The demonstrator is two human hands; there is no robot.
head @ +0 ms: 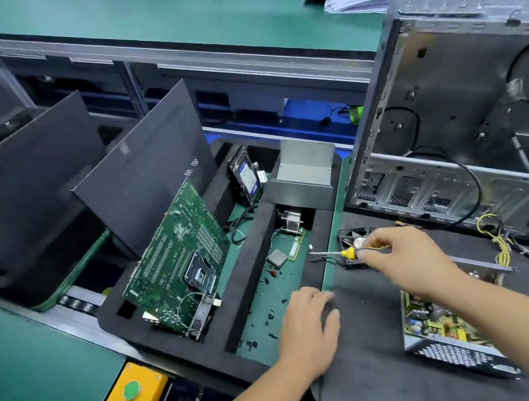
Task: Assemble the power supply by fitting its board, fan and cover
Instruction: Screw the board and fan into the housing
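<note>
A dark mat (387, 371) covers the bench. The foam tray (209, 340) holds a motherboard (180, 265) and loose screws (268, 317). The right hand (400, 258) pinches a screwdriver (337, 253) over the fan (352, 238); the left hand (307, 328) rests flat, fingers relaxed, at the tray's right edge. The power supply (451, 337) sits near the mat's right edge.
</note>
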